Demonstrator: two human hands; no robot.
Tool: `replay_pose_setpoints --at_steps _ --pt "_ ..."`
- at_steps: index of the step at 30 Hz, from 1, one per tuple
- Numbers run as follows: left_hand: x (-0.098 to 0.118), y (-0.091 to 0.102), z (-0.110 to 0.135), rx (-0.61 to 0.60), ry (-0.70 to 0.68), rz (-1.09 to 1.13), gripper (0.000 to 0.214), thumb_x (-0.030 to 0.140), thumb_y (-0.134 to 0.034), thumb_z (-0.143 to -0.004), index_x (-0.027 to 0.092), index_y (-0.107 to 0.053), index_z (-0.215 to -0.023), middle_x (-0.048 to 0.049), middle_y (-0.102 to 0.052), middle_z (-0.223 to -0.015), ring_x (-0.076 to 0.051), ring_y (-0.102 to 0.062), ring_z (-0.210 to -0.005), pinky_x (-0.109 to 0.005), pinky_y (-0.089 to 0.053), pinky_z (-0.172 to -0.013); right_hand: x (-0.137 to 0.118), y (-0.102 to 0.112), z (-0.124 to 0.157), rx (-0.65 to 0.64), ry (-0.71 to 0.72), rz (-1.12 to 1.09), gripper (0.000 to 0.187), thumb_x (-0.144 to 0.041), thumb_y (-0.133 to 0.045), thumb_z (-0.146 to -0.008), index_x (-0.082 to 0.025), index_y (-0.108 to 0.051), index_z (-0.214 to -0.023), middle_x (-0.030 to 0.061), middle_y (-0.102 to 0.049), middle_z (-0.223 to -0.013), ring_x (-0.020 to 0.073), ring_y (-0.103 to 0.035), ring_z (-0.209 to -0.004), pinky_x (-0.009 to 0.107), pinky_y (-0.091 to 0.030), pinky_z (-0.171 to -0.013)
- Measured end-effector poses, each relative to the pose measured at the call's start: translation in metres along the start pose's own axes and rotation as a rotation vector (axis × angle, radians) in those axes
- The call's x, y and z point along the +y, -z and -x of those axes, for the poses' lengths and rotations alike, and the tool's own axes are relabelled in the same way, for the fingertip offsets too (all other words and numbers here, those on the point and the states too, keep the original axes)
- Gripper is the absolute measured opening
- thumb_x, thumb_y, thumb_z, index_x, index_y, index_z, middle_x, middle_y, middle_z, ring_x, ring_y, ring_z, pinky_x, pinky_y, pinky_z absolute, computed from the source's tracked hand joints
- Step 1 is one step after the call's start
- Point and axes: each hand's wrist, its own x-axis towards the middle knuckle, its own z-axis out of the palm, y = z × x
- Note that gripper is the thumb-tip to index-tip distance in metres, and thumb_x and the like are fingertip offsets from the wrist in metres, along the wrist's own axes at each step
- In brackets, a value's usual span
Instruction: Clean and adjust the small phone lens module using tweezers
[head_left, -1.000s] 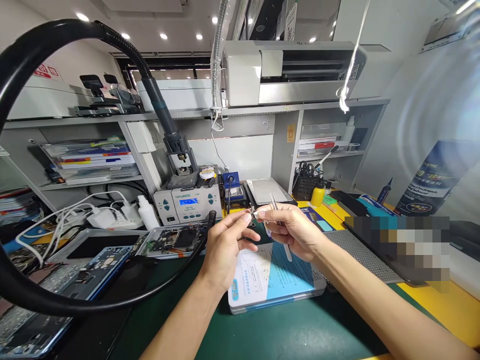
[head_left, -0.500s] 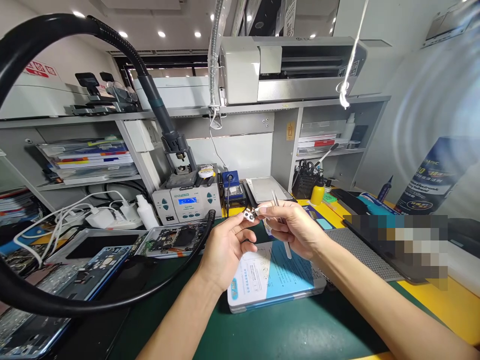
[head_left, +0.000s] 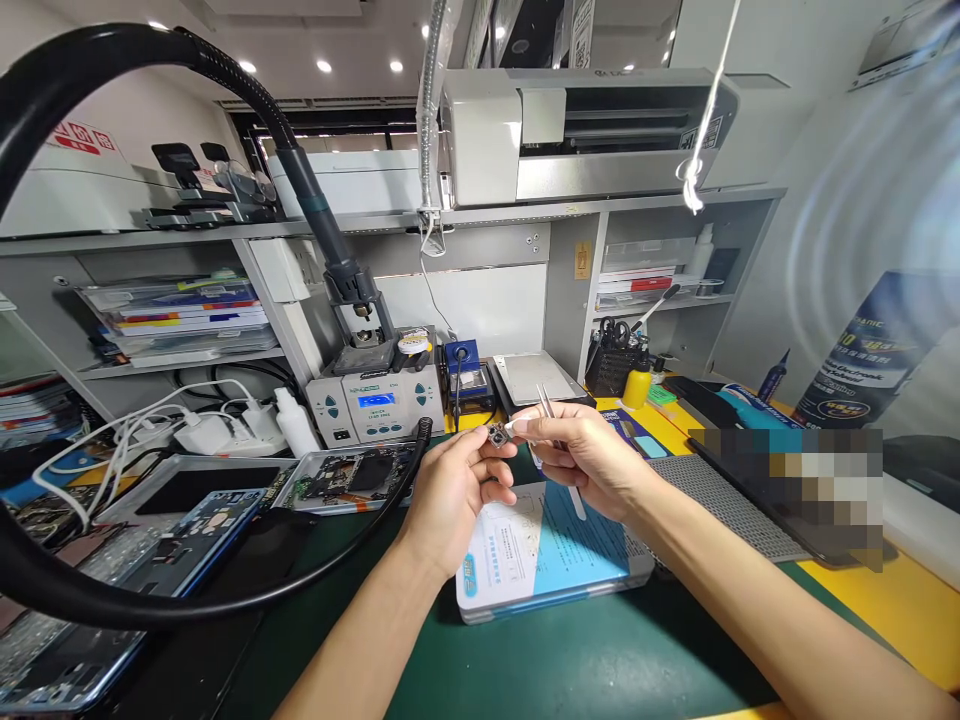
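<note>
My left hand and my right hand meet above the green mat, both pinching a small metal camera module between thumb and fingertips. The right hand also keeps a pair of steel tweezers tucked along its palm, tips pointing up and back. Below the hands lies a blue and white flat box.
A hot-air rework station with its black hose looping left stands behind. An opened phone with bare circuit board and other phone frames lie at left. A grey ribbed pad, bottles and a tool holder sit at right.
The small module has turned a little between my fingers; both hands stay almost where they were, shifted slightly right and down.
</note>
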Motion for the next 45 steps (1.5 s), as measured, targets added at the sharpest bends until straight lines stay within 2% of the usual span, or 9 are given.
replay_pose_setpoints --at_steps 11,17,20,25,29,33,38,42,45 --pt "-0.004 0.000 -0.001 0.044 -0.073 -0.135 0.027 0.038 -0.075 -0.079 0.011 -0.070 -0.080 -0.0040 -0.068 -0.071 -0.010 -0.056 -0.049 -0.023 -0.052 -0.042 0.001 0.000 0.000 -0.016 -0.051 0.057 0.019 -0.028 -0.077 -0.069 -0.017 -0.067 -0.080 -0.0116 -0.031 -0.048 0.0063 -0.012 -0.045 0.025 -0.006 -0.041" --pt "0.001 0.004 -0.004 0.240 -0.151 -0.196 0.022 0.033 -0.073 -0.075 0.012 -0.067 -0.072 -0.0015 -0.067 -0.061 -0.009 -0.055 -0.043 -0.022 -0.050 -0.043 -0.002 0.007 -0.003 -0.032 -0.020 0.106 0.023 -0.035 -0.079 -0.071 -0.017 -0.066 -0.070 -0.0098 -0.032 -0.050 0.0069 -0.012 -0.047 0.027 -0.006 -0.042" --pt "0.005 0.010 -0.006 0.287 -0.175 -0.207 0.021 0.031 -0.073 -0.073 0.011 -0.069 -0.074 -0.0021 -0.067 -0.060 -0.009 -0.054 -0.042 -0.022 -0.050 -0.043 -0.003 0.013 -0.003 -0.013 0.040 0.347 0.030 -0.044 -0.076 -0.075 -0.018 -0.064 -0.065 -0.0086 -0.032 -0.048 0.0081 -0.019 -0.045 0.027 -0.011 -0.043" --pt "0.007 0.018 -0.010 0.255 -0.188 -0.247 0.025 0.036 -0.074 -0.074 0.012 -0.069 -0.077 -0.0035 -0.069 -0.065 -0.010 -0.056 -0.045 -0.023 -0.053 -0.045 -0.002 0.026 -0.007 -0.034 0.093 0.765 0.038 -0.044 -0.072 -0.075 -0.020 -0.052 -0.053 -0.0059 -0.036 -0.050 0.0097 -0.026 -0.048 0.028 -0.016 -0.047" --pt "0.006 0.022 -0.013 0.242 -0.203 -0.280 0.024 0.036 -0.074 -0.075 0.013 -0.068 -0.074 -0.0026 -0.067 -0.066 -0.010 -0.055 -0.044 -0.023 -0.051 -0.043 -0.003 0.037 -0.013 -0.054 0.059 0.925 0.032 -0.040 -0.070 -0.074 -0.019 -0.059 -0.052 -0.0040 -0.040 -0.050 0.0113 -0.029 -0.051 0.029 -0.019 -0.049" --pt "0.006 0.021 -0.012 0.229 -0.195 -0.292 0.022 0.034 -0.072 -0.077 0.013 -0.067 -0.074 -0.0033 -0.066 -0.067 -0.010 -0.056 -0.044 -0.024 -0.052 -0.042 -0.006 0.043 -0.013 -0.114 0.045 0.961 0.028 -0.040 -0.070 -0.075 -0.018 -0.068 -0.058 -0.0019 -0.046 -0.054 0.0135 -0.034 -0.055 0.029 -0.024 -0.053" --pt "0.005 0.019 -0.010 0.206 -0.192 -0.297 0.019 0.031 -0.069 -0.079 0.013 -0.067 -0.075 -0.0040 -0.067 -0.069 -0.010 -0.057 -0.045 -0.024 -0.052 -0.043 -0.010 0.041 -0.007 -0.273 0.017 0.932 0.036 -0.043 -0.068 -0.078 -0.020 -0.058 -0.052 -0.0045 -0.038 -0.054 0.0119 -0.027 -0.055 0.029 -0.020 -0.054" --pt "0.003 0.018 -0.009 0.171 -0.174 -0.305 0.019 0.031 -0.069 -0.078 0.012 -0.066 -0.075 -0.0056 -0.069 -0.070 -0.011 -0.058 -0.045 -0.024 -0.052 -0.044 -0.009 0.040 -0.006 -0.379 0.017 0.918 0.036 -0.041 -0.068 -0.079 -0.019 -0.055 -0.053 -0.0039 -0.041 -0.057 0.0120 -0.030 -0.057 0.029 -0.022 -0.054" --pt "0.002 0.017 -0.007 0.149 -0.151 -0.318 0.020 0.031 -0.069 -0.078 0.012 -0.067 -0.074 -0.0066 -0.070 -0.070 -0.011 -0.059 -0.044 -0.023 -0.050 -0.043 -0.006 0.044 -0.011 -0.251 0.043 0.901 0.032 -0.040 -0.067 -0.080 -0.018 -0.060 -0.057 -0.0033 -0.044 -0.058 0.0117 -0.033 -0.056 0.028 -0.024 -0.054"
